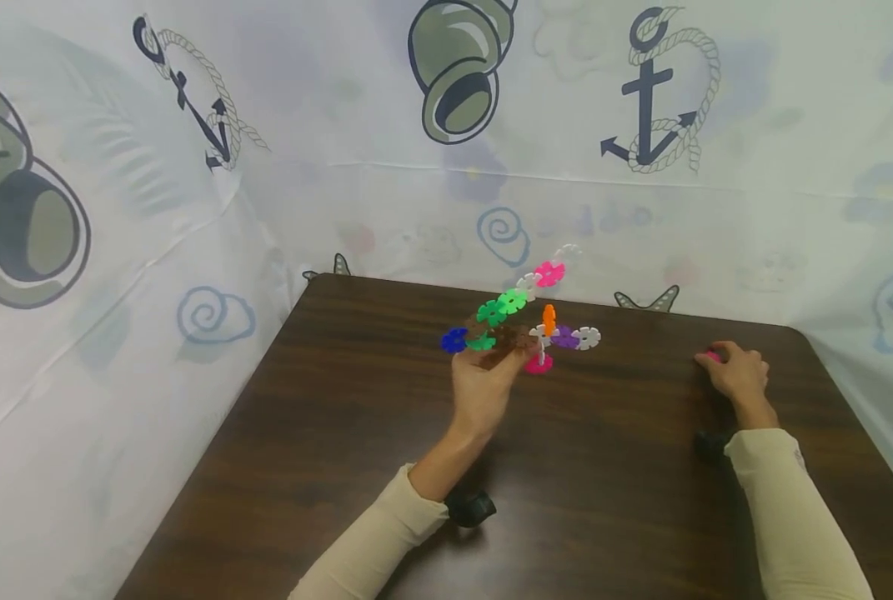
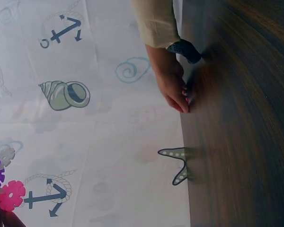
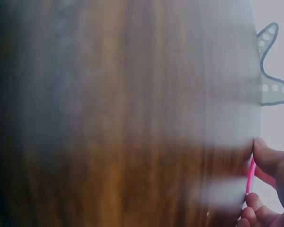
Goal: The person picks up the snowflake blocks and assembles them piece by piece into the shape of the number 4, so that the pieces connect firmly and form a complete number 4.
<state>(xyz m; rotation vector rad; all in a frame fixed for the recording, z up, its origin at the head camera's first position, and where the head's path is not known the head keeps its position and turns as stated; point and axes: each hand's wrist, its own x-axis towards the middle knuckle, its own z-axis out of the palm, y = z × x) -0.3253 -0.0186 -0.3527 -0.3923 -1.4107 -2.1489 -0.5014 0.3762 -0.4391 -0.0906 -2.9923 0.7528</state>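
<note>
In the head view my left hand [image 1: 480, 393] holds up a branching chain of flower-shaped interlocking discs [image 1: 512, 301] above the middle of the table. Its pieces are green, blue, brown, white, pink, purple and orange, and the fingertips partly cover the brown ones. Far to the right, my right hand [image 1: 742, 373] pinches a single pink disc [image 1: 712, 356] low over the table. The right wrist view shows that pink disc [image 3: 250, 175] edge-on between thumb and fingers. A few discs of the chain, one of them pink [image 2: 12, 195], show at the left wrist view's lower left corner.
The dark wooden table [image 1: 326, 400] has rounded far corners. A white cloth [image 1: 326, 192] printed with shells and anchors hangs behind it and on the sides. A dark device [image 1: 470, 509] is strapped at the left wrist, and another [image 1: 710, 446] at the right.
</note>
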